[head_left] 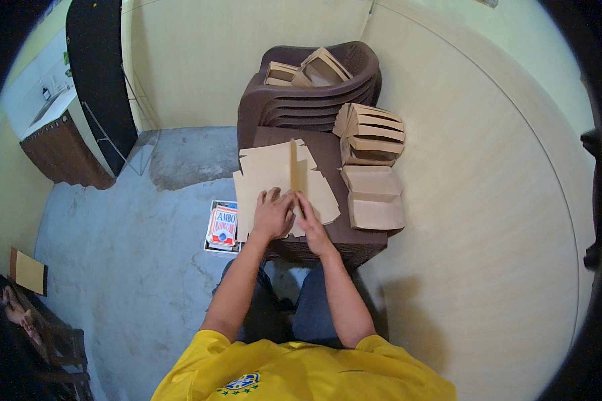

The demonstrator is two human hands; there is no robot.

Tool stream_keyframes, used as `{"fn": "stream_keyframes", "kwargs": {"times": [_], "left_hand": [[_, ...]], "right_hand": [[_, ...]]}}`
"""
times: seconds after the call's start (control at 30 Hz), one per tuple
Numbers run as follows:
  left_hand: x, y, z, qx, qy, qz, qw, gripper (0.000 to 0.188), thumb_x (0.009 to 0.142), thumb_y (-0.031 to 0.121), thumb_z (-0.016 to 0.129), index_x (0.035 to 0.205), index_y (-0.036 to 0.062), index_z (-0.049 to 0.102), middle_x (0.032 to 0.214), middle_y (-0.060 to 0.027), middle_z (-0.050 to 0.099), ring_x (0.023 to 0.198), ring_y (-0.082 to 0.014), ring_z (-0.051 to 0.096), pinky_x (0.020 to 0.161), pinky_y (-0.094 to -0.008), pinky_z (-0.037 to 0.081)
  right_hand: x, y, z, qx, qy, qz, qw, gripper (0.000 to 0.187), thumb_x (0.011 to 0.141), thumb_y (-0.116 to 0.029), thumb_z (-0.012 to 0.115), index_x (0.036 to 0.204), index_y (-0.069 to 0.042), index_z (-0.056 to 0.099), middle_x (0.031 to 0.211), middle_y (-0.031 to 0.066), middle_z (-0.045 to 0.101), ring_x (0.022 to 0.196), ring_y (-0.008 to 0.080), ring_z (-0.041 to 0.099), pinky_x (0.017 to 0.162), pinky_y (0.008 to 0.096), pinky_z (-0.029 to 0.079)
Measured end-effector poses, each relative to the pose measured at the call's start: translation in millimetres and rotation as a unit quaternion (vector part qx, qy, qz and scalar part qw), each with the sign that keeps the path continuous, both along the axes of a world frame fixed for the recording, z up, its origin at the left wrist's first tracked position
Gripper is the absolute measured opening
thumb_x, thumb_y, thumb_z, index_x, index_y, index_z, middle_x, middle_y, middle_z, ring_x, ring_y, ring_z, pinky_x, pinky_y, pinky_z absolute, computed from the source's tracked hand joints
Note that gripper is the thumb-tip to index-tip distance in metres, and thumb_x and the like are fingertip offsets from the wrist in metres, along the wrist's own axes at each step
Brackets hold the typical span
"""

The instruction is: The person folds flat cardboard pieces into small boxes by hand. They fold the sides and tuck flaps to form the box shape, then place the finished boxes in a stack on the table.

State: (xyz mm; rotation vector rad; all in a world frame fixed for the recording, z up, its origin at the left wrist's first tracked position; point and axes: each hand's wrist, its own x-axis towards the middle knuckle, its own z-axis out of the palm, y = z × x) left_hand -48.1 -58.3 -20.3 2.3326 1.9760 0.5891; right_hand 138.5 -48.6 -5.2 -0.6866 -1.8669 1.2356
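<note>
Left hand: laid on the tan sheet, fingers a little spread, tips close to its raised fold; left hand point(273, 215).
Right hand: fingers against the right side of the same fold; right hand point(311, 224). Cannot tell whether thumb and fingers pinch it.
Sheet: tan card blank, sheet point(267, 172), slotted at its edges, lying on the surface in front of the person. The fold point(293, 164) stands up near its middle, seen almost edge-on. More than one layer shows at the edges; count unclear.
Bin: white, on the floor just left of the surface; bin point(219, 252). Holds a red, white and blue printed pack point(222, 227) on top; what lies under it is mostly hidden.
Surface: dark brown, bearing the sheet and, at right, card boxes; surface point(326, 150).
Open box: tan, at the surface's right edge, lid panel tipped back, inner base showing; open box point(376, 210).
Nested boxes: several tan boxes, one inside another, just beyond the open box near the wall; nested boxes point(374, 144).
Chairs: brown, stacked, beyond the surface; chairs point(264, 107).
Chair boxes: formed tan boxes in the top seat, tilted, interiors partly visible; chair boxes point(326, 71).
</note>
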Motion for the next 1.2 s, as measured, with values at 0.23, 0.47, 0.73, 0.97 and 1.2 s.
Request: {"fn": "stream_keyframes", "kwargs": {"times": [0.23,0.47,0.73,0.97,1.2], "left_hand": [[-104,8,7,0.068,-0.580,0.082,0.807,0.039,0.100,0.002,0.059,0.137,0.0040,0.069,0.130,-0.0172,0.076,0.118,-0.0314,0.074,0.104,-0.0417,0.056],[-50,22,30,0.083,-0.193,0.028,0.977,0.039,0.108,0.024,0.055,0.144,0.0162,0.067,0.156,-0.0134,0.061,0.151,-0.0371,0.049,0.126,-0.0537,0.037],[-13,19,7,0.007,-0.060,0.073,0.996,0.046,0.112,0.034,0.049,0.155,0.0207,0.059,0.172,-0.0048,0.045,0.162,-0.0321,0.033,0.134,-0.0558,0.020],[-17,25,-1,-0.013,-0.047,0.048,0.998,0.051,0.112,0.036,0.048,0.159,0.0172,0.054,0.173,-0.0044,0.042,0.164,-0.0333,0.029,0.135,-0.0544,0.018],[-18,30,2,-0.038,-0.008,0.052,0.998,0.059,0.107,0.030,0.051,0.165,0.0169,0.047,0.175,-0.0062,0.039,0.165,-0.0355,0.027,0.135,-0.0535,0.017]], "right_hand": [[-20,-22,12,0.169,-0.370,-0.056,0.912,0.097,0.101,-0.078,0.047,0.173,-0.016,0.030,0.181,0.0185,0.018,0.168,0.0364,0.014,0.134,0.0589,0.008],[-26,-24,8,0.250,-0.456,-0.071,0.851,0.109,0.097,-0.084,0.047,0.170,-0.004,0.033,0.179,0.0223,0.023,0.168,0.0370,0.016,0.134,0.0594,0.010],[5,-76,14,0.213,-0.442,-0.098,0.866,0.123,0.097,-0.087,0.044,0.167,0.012,0.023,0.178,0.0273,0.022,0.168,0.0377,0.015,0.133,0.0644,0.008],[-36,-10,28,0.169,-0.560,-0.123,0.802,0.114,0.102,-0.083,0.031,0.170,0.008,0.019,0.180,0.0235,0.019,0.169,0.0328,0.013,0.132,0.0660,0.002],[-66,71,27,0.137,-0.579,-0.113,0.795,0.105,0.104,-0.080,0.028,0.173,-0.002,0.021,0.183,0.0111,0.017,0.170,0.0267,0.005,0.133,0.0653,-0.004]]}}
